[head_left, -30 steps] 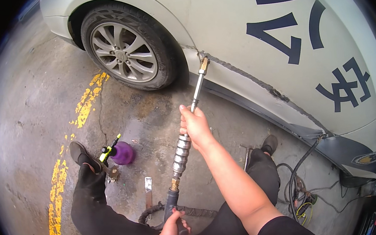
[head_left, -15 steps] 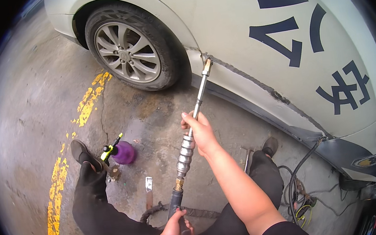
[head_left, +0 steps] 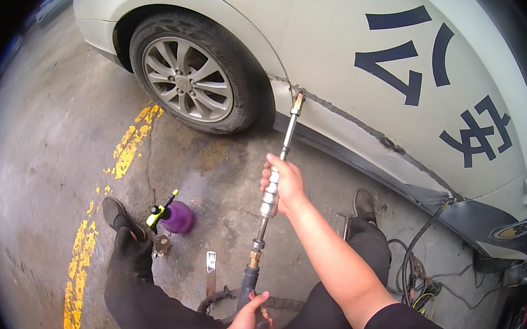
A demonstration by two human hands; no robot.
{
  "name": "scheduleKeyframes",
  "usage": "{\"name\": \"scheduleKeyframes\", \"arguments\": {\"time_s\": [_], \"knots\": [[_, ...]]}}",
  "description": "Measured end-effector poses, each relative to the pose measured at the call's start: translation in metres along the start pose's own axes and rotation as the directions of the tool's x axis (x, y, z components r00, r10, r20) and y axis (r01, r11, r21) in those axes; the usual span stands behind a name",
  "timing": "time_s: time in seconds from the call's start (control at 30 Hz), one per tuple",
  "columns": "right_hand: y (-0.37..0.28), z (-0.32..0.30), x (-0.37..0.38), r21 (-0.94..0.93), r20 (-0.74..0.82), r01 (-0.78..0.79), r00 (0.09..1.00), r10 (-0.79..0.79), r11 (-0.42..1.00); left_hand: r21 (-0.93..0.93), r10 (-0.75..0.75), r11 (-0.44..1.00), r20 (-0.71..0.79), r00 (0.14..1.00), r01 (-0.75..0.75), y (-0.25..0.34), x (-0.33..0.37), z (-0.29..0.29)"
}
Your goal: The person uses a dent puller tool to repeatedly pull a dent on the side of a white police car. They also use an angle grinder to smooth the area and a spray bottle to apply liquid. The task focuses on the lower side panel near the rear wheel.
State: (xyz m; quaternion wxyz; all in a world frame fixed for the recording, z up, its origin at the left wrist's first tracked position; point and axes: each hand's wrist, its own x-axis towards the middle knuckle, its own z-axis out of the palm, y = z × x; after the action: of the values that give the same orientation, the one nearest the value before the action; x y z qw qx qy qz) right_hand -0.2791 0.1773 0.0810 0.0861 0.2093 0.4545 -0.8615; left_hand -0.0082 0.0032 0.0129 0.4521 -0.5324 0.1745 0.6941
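Note:
A slide hammer dent puller (head_left: 261, 231) runs up from my lap to the car, its brass-coloured tip (head_left: 298, 103) at the battered sill seam behind the wheel. My left hand (head_left: 249, 325) is closed round the black rear handle (head_left: 247, 286). Farther up, my right hand (head_left: 287, 186) wraps round the ribbed silver sliding weight (head_left: 270, 201), leaving a length of bare rod between the weight and the handle. The pale car (head_left: 327, 40) has dark lettering on its door and a rough, dented seam (head_left: 363, 130) along the sill. Whether the tip is fixed to the metal I cannot tell.
A purple spray bottle (head_left: 177, 218) stands by my left foot, near a flat metal strip (head_left: 211, 271). Beyond it is the car's wheel (head_left: 189, 82). Black cables (head_left: 412, 271) lie coiled at the right, and a thick dark hose (head_left: 282, 303) crosses beneath the handle.
My right hand has slid the weight up the rod, away from the handle and toward the tip. My left hand keeps its hold. The view has shifted slightly.

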Motion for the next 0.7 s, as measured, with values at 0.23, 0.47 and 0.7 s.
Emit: {"name": "scheduleKeyframes", "arguments": {"time_s": [0.23,0.47,0.7], "knots": [[0.078,-0.038,-0.017,0.016,-0.038,-0.016,0.999,0.017,1.000,0.094,0.030,0.995,-0.022,0.999,-0.027,-0.003,-0.001,0.004],[0.049,-0.015,-0.002,-0.329,-0.125,0.166,0.968,-0.217,0.930,0.117,0.098,0.989,-0.076,0.992,-0.089,0.000,0.006,0.000],[0.008,-0.048,0.054,0.066,0.310,-0.122,0.946,0.096,0.990,0.105,0.078,0.992,-0.016,0.997,-0.076,-0.007,0.008,-0.005]]}}
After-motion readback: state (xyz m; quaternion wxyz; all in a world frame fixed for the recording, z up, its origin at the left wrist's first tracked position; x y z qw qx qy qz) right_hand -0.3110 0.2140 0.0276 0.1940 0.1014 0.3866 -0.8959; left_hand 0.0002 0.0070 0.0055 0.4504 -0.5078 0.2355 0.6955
